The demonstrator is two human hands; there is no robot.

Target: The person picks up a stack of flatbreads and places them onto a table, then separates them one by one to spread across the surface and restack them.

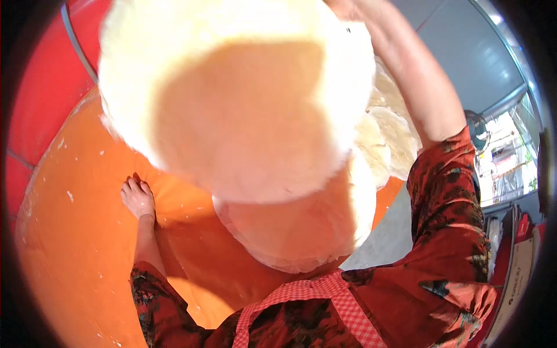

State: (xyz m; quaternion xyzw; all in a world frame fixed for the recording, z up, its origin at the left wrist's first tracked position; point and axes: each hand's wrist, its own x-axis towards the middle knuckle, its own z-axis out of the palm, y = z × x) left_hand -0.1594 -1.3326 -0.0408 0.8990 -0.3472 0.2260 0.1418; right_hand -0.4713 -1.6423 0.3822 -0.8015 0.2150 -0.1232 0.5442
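Observation:
A large, pale round sheet [243,116] fills the upper middle of the head view, raised close to the camera, with a shadow across it. My right hand [347,10] is at its upper right edge, partly cut off by the frame; its fingers are mostly hidden. Below the raised sheet, another pale round [296,238] lies on the orange surface [75,232]. More pale rounds [391,139] lie overlapping to the right, by my right forearm. My left hand [138,198] rests on the orange surface at the left, fingers apart and holding nothing.
Red tiles or panels [43,87] stand at the upper left. A grey panel [476,52] is at the upper right, above a dark fan-like object [477,129] and a bright opening [507,156]. A box [516,284] stands at the lower right.

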